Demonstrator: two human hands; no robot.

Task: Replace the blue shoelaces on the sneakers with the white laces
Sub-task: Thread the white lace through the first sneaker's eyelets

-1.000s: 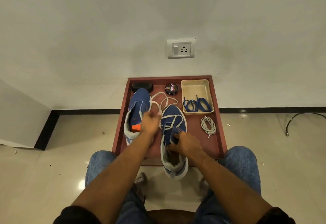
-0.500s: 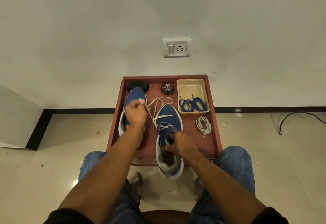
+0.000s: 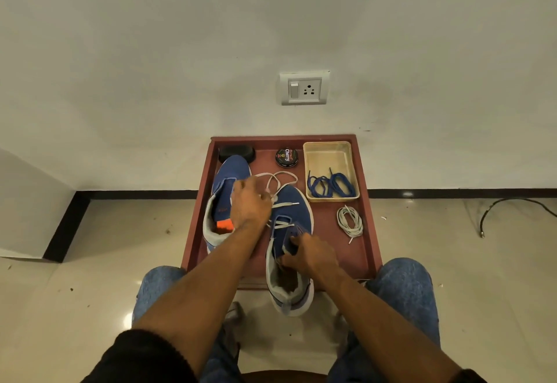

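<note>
Two blue sneakers lie on a red tray-like table (image 3: 370,232). The right sneaker (image 3: 297,202) has a white lace (image 3: 281,176) threaded through its lower eyelets, with loose loops beyond the toe. My left hand (image 3: 250,205) is closed on that lace, above the gap between the two shoes. My right hand (image 3: 312,257) grips the right sneaker's tongue and collar. The left sneaker (image 3: 224,183) has no lace and shows an orange tag inside. The blue laces (image 3: 330,185) lie in a beige tray (image 3: 327,149). A second white lace (image 3: 349,221) lies coiled on the table.
A black brush (image 3: 236,152) and a round polish tin (image 3: 287,157) sit at the table's far edge. The table stands against a white wall with a socket (image 3: 303,89). My knees in jeans flank the near edge. A black cable (image 3: 512,205) lies on the floor at right.
My left hand pulled the white lace up and to the left, then came back toward the right sneaker's toe. My right hand stayed on the sneaker's tongue.
</note>
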